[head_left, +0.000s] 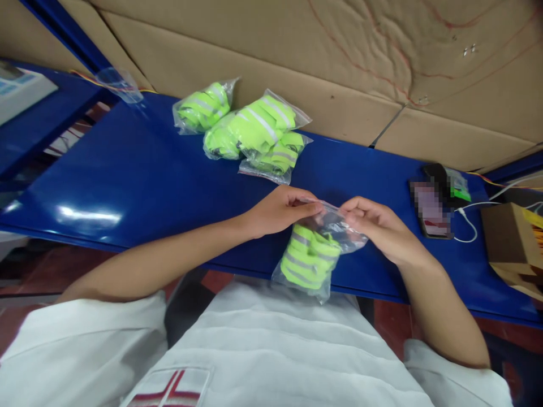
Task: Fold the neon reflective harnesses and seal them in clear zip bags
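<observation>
Just below left grip, farther from right grip, sits the neon bundle. Both pinch its clear bag.

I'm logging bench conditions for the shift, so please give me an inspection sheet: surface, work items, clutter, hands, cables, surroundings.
Surface: blue tabletop, glossy, reflecting light at left.
Work items: clear bag containing a yellow-green item with grey bands; similar filled bags grouped behind.
Clutter: phone and cardboard box at right; clear plastic cup at back left.
Hands: left hand and right hand both grip the bag's upper part.
Cables: white cable beside the phone.
Surroundings: brown cardboard panels behind the tabletop.
</observation>
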Motion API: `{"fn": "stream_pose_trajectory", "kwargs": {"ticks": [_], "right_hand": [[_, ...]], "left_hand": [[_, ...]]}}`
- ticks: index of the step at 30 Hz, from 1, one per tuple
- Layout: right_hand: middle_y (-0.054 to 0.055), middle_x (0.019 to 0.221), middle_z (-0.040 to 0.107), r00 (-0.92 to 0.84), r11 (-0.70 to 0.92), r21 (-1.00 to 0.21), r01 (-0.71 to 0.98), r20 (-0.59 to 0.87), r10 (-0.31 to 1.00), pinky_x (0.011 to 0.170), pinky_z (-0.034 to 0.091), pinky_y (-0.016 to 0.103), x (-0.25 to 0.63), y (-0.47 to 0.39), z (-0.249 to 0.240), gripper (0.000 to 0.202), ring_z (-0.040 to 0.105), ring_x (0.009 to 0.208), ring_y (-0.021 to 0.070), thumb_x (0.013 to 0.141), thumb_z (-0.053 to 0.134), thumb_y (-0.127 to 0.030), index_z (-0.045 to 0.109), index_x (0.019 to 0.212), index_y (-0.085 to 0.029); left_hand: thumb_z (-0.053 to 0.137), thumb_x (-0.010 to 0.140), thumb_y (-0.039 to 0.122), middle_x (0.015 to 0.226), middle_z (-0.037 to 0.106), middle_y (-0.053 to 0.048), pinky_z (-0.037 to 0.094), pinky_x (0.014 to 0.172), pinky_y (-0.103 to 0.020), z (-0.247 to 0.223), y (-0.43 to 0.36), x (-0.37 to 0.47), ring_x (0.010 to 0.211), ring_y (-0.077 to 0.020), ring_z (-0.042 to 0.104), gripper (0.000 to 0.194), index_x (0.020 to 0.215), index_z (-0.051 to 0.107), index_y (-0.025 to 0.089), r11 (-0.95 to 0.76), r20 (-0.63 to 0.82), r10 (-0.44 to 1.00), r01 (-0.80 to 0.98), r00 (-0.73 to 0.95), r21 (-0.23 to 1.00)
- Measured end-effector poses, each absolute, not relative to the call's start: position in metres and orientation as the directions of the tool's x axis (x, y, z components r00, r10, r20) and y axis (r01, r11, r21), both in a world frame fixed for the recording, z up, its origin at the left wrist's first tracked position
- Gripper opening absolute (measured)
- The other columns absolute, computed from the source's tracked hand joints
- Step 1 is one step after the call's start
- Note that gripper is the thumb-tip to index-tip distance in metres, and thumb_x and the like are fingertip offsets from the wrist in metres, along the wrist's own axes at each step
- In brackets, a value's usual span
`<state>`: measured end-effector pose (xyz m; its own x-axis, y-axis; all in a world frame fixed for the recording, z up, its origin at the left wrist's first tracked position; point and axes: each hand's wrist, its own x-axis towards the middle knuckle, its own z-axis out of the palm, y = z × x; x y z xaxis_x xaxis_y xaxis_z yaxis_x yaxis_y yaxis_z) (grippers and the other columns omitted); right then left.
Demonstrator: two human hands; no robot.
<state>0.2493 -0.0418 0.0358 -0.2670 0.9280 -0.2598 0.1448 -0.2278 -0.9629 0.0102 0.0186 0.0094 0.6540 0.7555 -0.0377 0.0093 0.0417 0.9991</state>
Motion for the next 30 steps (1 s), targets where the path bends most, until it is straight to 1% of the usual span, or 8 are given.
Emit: {"fn": "stream_pose_trajectory", "kwargs": {"ticks": [3,9,15,21,23,26,28,30], "right_hand": [[-0.003,0.066,0.060,-0.226,-0.051,-0.963,0.265,-0.114,0.967,0.050,0.037,0.019,0.249,-0.037,0.022,0.033,0.048,0.055,0.0076,0.090,0.078,-0.050,0.071,0.089,-0.017],[-0.002,0.070,0.063,-0.254,0.047,-0.921,0.387,-0.057,0.966,0.051,0.038,0.022,0.254,-0.032,0.013,0.032,0.051,0.057,0.0092,0.096,0.069,-0.050,0.070,0.091,-0.018],[0.004,0.102,0.077,-0.353,0.276,-0.764,0.583,0.067,0.933,0.075,0.051,0.027,0.251,-0.038,0.015,0.018,0.069,0.082,0.0150,0.097,0.070,-0.038,0.077,0.105,-0.023],[0.000,0.088,0.075,-0.347,0.295,-0.742,0.602,0.089,0.933,0.064,0.045,0.026,0.242,-0.048,0.016,0.016,0.063,0.072,0.0133,0.099,0.069,-0.037,0.076,0.095,-0.024],[0.001,0.088,0.074,-0.381,0.388,-0.682,0.620,0.170,0.909,0.067,0.045,0.028,0.242,-0.049,0.016,0.016,0.064,0.075,0.0143,0.102,0.065,-0.034,0.076,0.098,-0.024],[0.005,0.093,0.075,-0.467,0.559,-0.484,0.673,0.309,0.829,0.078,0.046,0.033,0.243,-0.049,0.014,0.020,0.065,0.081,0.0178,0.106,0.058,-0.033,0.075,0.105,-0.023],[0.005,0.095,0.076,-0.487,0.601,-0.391,0.698,0.356,0.797,0.080,0.045,0.035,0.242,-0.050,0.012,0.020,0.066,0.083,0.0188,0.107,0.056,-0.032,0.074,0.106,-0.023],[0.005,0.095,0.076,-0.473,0.593,-0.370,0.715,0.369,0.800,0.080,0.045,0.035,0.239,-0.051,0.009,0.021,0.067,0.083,0.0188,0.107,0.055,-0.032,0.073,0.105,-0.022]], "left_hand": [[0.071,0.094,0.045,0.085,0.080,-0.006,0.053,0.066,-0.021,0.000,0.021,0.011,0.075,-0.0156,0.073,0.034,0.093,0.081,0.013,-0.179,0.087,0.777,0.086,0.624,0.980],[0.070,0.095,0.044,0.089,0.080,-0.007,0.056,0.074,-0.022,-0.002,0.023,0.012,0.081,-0.0165,0.075,0.034,0.094,0.078,0.012,-0.075,0.048,0.723,0.010,0.689,0.997],[0.074,0.091,0.039,0.088,0.076,-0.005,0.050,0.069,-0.021,-0.010,0.024,0.016,0.077,-0.0134,0.069,0.029,0.100,0.071,0.012,-0.110,0.039,0.688,0.051,0.725,0.993],[0.069,0.095,0.036,0.086,0.073,-0.002,0.050,0.074,-0.022,-0.007,0.015,0.015,0.078,-0.0123,0.067,0.023,0.095,0.069,0.014,-0.193,0.089,0.651,0.051,0.754,0.980],[0.068,0.096,0.036,0.088,0.074,-0.002,0.050,0.076,-0.022,-0.005,0.012,0.014,0.081,-0.0129,0.068,0.021,0.094,0.069,0.014,-0.235,0.114,0.676,0.066,0.728,0.970],[0.069,0.096,0.037,0.089,0.075,-0.002,0.051,0.078,-0.023,0.000,0.014,0.011,0.084,-0.0142,0.070,0.022,0.093,0.069,0.015,-0.277,0.133,0.694,0.091,0.708,0.957],[0.070,0.095,0.040,0.089,0.076,-0.003,0.051,0.078,-0.023,0.004,0.017,0.007,0.085,-0.0155,0.071,0.025,0.093,0.071,0.015,-0.262,0.085,0.674,0.129,0.734,0.956],[0.070,0.095,0.043,0.092,0.078,-0.003,0.051,0.078,-0.023,0.010,0.020,0.003,0.087,-0.0168,0.072,0.028,0.098,0.073,0.016,-0.254,0.011,0.646,0.201,0.763,0.946]]}}
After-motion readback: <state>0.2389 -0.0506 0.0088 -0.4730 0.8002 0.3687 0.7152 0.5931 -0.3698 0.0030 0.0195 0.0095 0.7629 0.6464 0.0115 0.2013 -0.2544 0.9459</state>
